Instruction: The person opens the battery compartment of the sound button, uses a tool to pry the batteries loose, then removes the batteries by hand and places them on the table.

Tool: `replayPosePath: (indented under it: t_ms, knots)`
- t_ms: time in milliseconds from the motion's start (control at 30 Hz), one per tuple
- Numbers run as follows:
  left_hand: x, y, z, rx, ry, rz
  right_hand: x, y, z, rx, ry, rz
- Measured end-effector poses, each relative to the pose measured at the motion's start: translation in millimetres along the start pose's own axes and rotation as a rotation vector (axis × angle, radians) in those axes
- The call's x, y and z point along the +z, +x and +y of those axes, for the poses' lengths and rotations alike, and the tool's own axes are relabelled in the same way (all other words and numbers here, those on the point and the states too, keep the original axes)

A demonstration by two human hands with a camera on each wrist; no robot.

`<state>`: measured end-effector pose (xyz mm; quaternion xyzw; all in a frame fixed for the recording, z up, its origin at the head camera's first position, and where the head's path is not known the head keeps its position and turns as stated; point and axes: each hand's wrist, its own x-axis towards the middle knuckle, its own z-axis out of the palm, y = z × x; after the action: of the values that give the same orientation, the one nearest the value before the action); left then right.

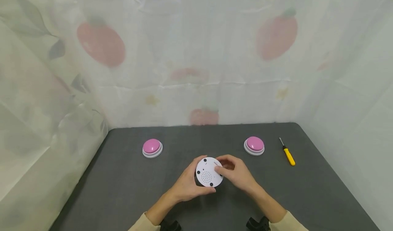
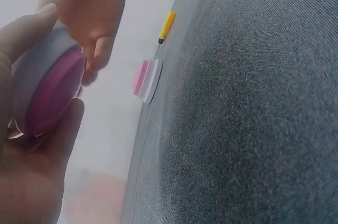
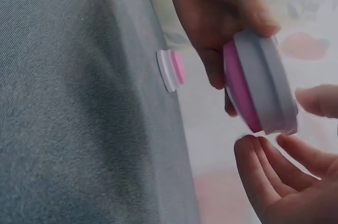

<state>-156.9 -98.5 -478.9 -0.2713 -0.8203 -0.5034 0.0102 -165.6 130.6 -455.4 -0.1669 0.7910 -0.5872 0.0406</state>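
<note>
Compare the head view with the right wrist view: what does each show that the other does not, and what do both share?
Only the head view: the yellow screwdriver, the pink button nearest it, and the perforated white underside of the held button.
Only the right wrist view: the held button's pink dome.
Both: the left hand, right hand, held button, left-side pink button and grey table.

From here I see the button [image 1: 207, 173] just below the middle of the head frame, white perforated underside with small dark feet facing my camera, gripped by its edge in the left hand [image 1: 191, 182]. The right hand's [image 1: 235, 172] thumb overlaps its right side; I can't tell how firmly. Both wrist views show its pink dome and pale base, tilted on edge.
</note>
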Motion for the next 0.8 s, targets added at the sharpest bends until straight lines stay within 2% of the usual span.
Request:
replayPosePath:
  t_ms: [167, 433, 600, 800]
  knots:
    - [-1.1, 0.2, 1.0, -0.017, 0.011, 0.04, 1.6, -2.1, -7.4, -0.036, -0.026, 0.094]
    - [-0.7, 0.2, 2.1, -0.046, 0.005, 0.058, 12.6, -2.0, -10.9, -0.09, -0.123, 0.18]
    - [1.2, 0.0, 2.7, -0.037, 0.017, 0.07, 20.7, -2.3, -9.4, -0.124, -0.18, 0.231]
    - [3.8, 1.6, 2.5, -0.044, 0.034, 0.07, 24.5, -0.2, -8.3, -0.08, -0.214, 0.265]
